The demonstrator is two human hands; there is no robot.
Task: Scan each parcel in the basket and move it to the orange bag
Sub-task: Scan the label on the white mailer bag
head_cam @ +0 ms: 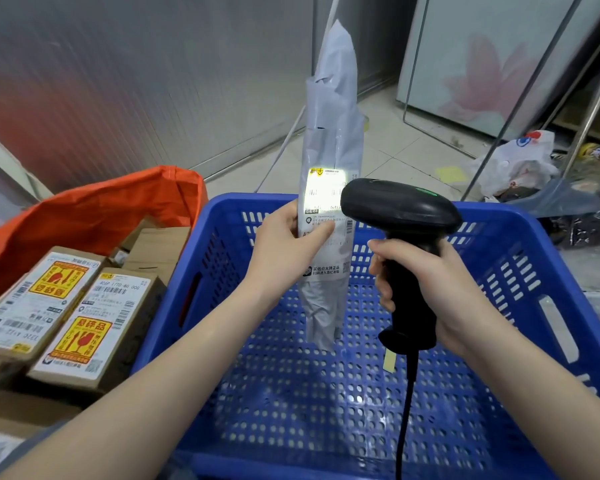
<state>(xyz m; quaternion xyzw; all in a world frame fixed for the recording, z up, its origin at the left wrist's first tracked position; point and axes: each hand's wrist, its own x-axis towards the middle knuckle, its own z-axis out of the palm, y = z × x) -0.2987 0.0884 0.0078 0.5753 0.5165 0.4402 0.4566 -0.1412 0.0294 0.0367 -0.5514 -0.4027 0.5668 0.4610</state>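
My left hand [288,244] grips a long grey plastic mailer parcel [333,109] and holds it upright over the blue basket [534,271]. Its white shipping label faces me, lit bright by the scanner beam. My right hand [426,282] is closed around the handle of a black barcode scanner [395,206], whose head points at the label from close by on the right; a green light shows on top of it. No other parcel is visible inside the basket. The orange bag [94,209] stands open to the left, with several labelled cardboard boxes [94,320] in it.
The scanner's black cable hangs down over the basket's near side. A grey panelled wall runs behind the bag. On the tiled floor at the right lie plastic bags [520,161] and clutter beside a metal frame [534,98].
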